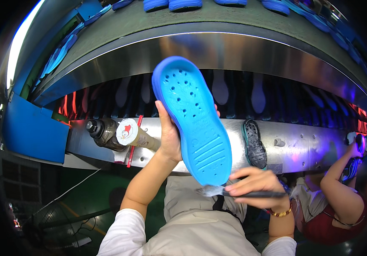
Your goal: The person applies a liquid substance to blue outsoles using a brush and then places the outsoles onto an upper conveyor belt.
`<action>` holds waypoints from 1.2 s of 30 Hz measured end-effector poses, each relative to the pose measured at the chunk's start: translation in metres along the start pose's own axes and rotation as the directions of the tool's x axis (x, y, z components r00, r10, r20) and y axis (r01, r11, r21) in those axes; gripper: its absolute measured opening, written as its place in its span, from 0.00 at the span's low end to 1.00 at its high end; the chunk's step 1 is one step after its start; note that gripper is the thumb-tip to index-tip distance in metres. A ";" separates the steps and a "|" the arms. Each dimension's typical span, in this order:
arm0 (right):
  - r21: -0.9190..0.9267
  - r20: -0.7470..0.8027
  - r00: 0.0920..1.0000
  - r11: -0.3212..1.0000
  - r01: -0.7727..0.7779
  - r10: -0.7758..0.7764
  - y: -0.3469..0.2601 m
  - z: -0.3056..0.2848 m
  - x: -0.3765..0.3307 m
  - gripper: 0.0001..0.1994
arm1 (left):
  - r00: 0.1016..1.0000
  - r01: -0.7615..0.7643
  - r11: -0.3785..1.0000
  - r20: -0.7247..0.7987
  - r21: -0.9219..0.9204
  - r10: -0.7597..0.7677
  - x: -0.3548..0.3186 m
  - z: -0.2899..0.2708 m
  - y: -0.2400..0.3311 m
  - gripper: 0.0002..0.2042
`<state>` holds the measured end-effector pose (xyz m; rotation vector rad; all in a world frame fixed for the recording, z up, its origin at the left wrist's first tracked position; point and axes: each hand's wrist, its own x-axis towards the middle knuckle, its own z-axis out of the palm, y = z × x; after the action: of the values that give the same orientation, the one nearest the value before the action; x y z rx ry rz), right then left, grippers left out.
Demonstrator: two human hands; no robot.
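Holding 1 sole [198,130] in left hand [171,140], brush [216,191] in right hand [258,183]

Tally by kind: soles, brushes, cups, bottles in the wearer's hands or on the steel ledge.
Bright blue perforated sole and black teal-rimmed sole: 2
Slim black-handled brush: 1
White-lidded beige cup: 1
Dark black-capped bottle: 1
Total: 5

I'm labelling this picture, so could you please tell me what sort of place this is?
Probably a shoe factory line: blue shoe parts lie along a green surface, the left hand holds a blue sole, the right hand a brush, and a co-worker is nearby.
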<state>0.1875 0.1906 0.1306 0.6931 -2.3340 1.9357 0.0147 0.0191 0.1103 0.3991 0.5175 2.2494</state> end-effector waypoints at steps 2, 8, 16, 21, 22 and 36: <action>0.232 -0.221 0.975 0.972 0.032 0.020 0.019 -0.005 -0.005 0.12 | 1.000 -0.003 1.000 -0.026 -0.001 0.003 0.008 0.023 0.005 0.45; 0.704 -0.514 0.820 0.669 0.237 0.251 0.013 0.023 0.008 0.10 | 0.988 -0.144 0.988 -0.061 -0.060 0.141 -0.030 0.050 -0.034 0.32; 0.307 -0.523 0.830 0.951 -0.028 0.194 0.008 0.029 0.007 0.11 | 0.997 -0.071 0.969 0.008 -0.235 0.074 -0.026 0.008 -0.037 0.28; 0.171 -0.239 0.971 0.985 0.040 0.002 -0.015 0.007 0.015 0.11 | 0.999 -0.028 0.974 0.018 -0.226 0.033 -0.021 0.013 -0.030 0.28; 0.029 -0.325 0.946 1.000 0.010 0.001 -0.013 0.000 0.018 0.11 | 0.998 -0.014 0.974 0.051 -0.225 0.026 -0.019 0.014 -0.029 0.28; -0.257 0.009 0.995 0.961 0.100 -0.101 -0.031 -0.006 0.028 0.11 | 0.909 0.415 0.886 0.046 -0.206 -0.415 -0.003 0.007 0.002 0.23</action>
<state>0.1719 0.1837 0.1692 0.7643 -2.4332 1.5533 0.0186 0.0177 0.1171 0.1586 0.3197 1.8613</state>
